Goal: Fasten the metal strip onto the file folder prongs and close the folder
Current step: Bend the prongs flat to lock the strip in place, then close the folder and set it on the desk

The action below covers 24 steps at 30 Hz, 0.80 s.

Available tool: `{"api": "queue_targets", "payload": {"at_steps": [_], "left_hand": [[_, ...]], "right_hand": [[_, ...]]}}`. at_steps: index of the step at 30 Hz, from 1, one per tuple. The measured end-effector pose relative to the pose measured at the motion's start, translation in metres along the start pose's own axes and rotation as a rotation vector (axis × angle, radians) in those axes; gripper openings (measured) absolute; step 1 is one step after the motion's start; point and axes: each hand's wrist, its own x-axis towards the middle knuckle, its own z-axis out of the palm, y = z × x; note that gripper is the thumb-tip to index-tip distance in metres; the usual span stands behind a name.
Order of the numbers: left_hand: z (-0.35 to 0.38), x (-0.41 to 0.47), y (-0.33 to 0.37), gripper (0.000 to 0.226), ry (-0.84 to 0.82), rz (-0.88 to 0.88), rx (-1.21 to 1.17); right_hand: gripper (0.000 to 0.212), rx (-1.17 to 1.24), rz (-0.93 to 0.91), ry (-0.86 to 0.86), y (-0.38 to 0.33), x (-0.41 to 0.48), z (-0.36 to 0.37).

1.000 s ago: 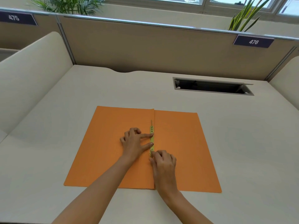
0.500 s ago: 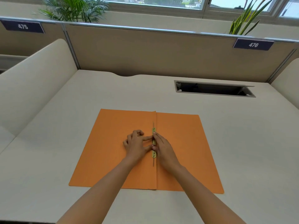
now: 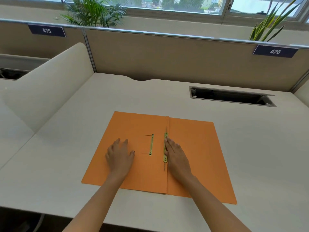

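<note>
Orange file folder lies open on the desk, both hands flat on it.
Left hand rests spread, empty, on the left leaf; right hand, fingers together, presses beside the brass metal strip at the crease; a second brass strip lies loose between them.
</note>
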Motion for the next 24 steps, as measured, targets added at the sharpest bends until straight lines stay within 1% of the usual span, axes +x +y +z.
{"api": "queue_targets", "payload": {"at_steps": [2, 4, 8, 12, 15, 18, 21, 23, 24], "left_hand": [[-0.007, -0.002, -0.013, 0.078, -0.078, -0.157, 0.069], [-0.013, -0.005, -0.022, 0.09, -0.109, -0.264, 0.055], [-0.024, -0.007, -0.028, 0.095, -0.021, -0.292, 0.039], [-0.034, -0.001, -0.027, 0.085, 0.037, -0.36, -0.031], [-0.04, 0.008, -0.032, 0.078, 0.044, -0.409, -0.114], [-0.046, 0.018, -0.041, 0.075, 0.008, -0.471, -0.206], [-0.054, 0.03, -0.054, 0.076, -0.054, -0.542, -0.185], [-0.063, 0.038, -0.062, 0.062, -0.1, -0.525, -0.182], [-0.069, 0.04, -0.066, 0.054, -0.126, -0.487, -0.246]], "right_hand": [[0.049, -0.003, -0.001, -0.004, 0.001, 0.0, 0.001], [0.049, 0.001, 0.004, -0.013, 0.001, 0.0, 0.002], [0.049, 0.008, 0.007, -0.027, 0.002, 0.001, 0.003], [0.049, -0.004, 0.005, -0.022, 0.003, 0.0, 0.003], [0.048, -0.009, 0.004, -0.013, 0.002, 0.0, 0.004], [0.048, -0.013, 0.004, -0.005, 0.001, -0.001, 0.004], [0.048, -0.009, 0.01, -0.003, 0.001, -0.001, 0.003], [0.049, -0.003, 0.014, -0.001, 0.001, -0.001, 0.004], [0.049, -0.004, 0.013, -0.004, 0.0, -0.001, 0.003]]}}
